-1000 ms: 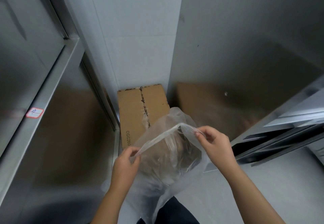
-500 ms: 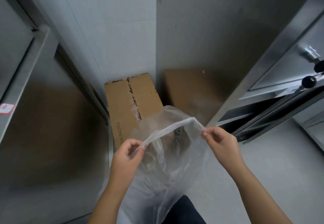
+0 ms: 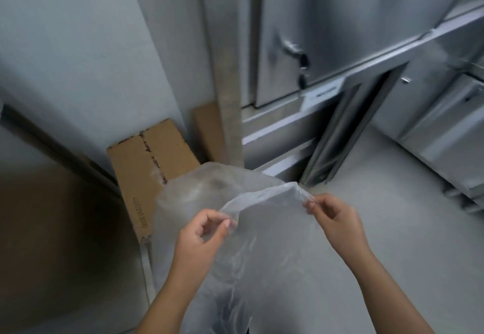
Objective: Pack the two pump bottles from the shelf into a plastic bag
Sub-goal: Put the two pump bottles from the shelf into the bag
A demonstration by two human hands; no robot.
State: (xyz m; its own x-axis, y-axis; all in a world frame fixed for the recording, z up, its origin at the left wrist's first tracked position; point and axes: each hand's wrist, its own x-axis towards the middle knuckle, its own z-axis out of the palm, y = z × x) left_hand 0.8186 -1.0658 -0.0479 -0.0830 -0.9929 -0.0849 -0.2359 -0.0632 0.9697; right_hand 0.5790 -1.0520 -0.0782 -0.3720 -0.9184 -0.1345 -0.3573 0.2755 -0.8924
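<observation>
A clear plastic bag (image 3: pixel 264 239) hangs in front of me, its mouth stretched between my hands. My left hand (image 3: pixel 201 234) pinches the near left part of the rim between thumb and fingers. My right hand (image 3: pixel 335 218) pinches the right end of the rim. The bag's far side billows up behind the rim. No pump bottle shows in this view, and nothing is visible inside the bag.
A cardboard box (image 3: pixel 149 168) stands on the floor in the corner, with a flat cardboard piece (image 3: pixel 208 129) behind it. Stainless steel cabinets with a door handle (image 3: pixel 296 51) fill the right side. A steel unit (image 3: pixel 52 229) stands close on the left. Grey floor (image 3: pixel 392 229) spreads to the right.
The view has swung to the right, bringing the steel cabinets on the right into sight. Both hands keep pinching the bag's rim, and the mouth has been pulled wider.
</observation>
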